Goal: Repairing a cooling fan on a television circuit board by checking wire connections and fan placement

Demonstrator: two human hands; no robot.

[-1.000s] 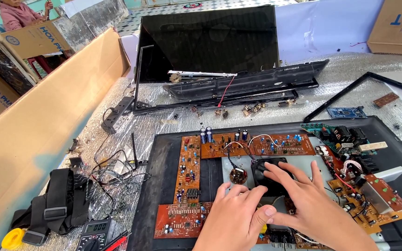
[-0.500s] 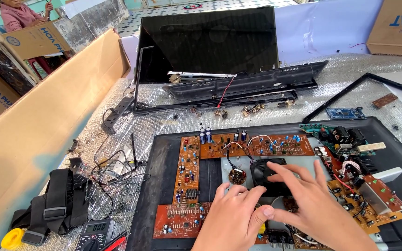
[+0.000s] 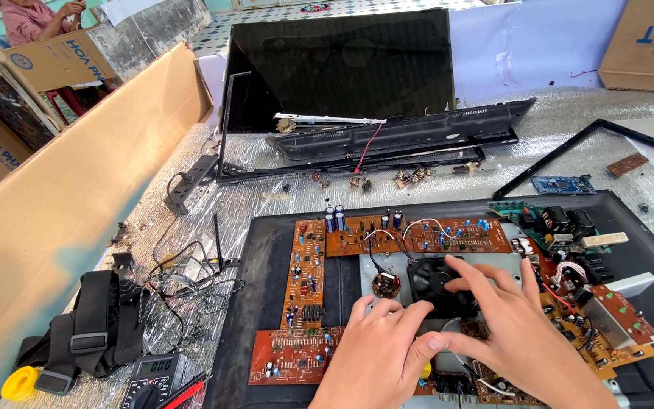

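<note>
A dark flat screen panel (image 3: pixel 338 64) leans upright at the far end of the silver bubble-wrap mat (image 3: pixel 569 121). Before it lies a long black plastic casing strip (image 3: pixel 403 136) with a red wire. A small blue circuit board (image 3: pixel 563 184) sits to the right. At the near left lie a black strap (image 3: pixel 85 333), a yellow tape roll (image 3: pixel 18 383), a multimeter (image 3: pixel 154 373) and tangled wires (image 3: pixel 183 269). Cardboard boxes (image 3: pixel 54 204) line the left side.

Both the left hand (image 3: pixel 376 352) and the right hand (image 3: pixel 520 326) are bare, with no gloves, rings or watch showing. The wrists and the visible parts of the forearms carry no sleeves. Fingernails are short and plain.
</note>
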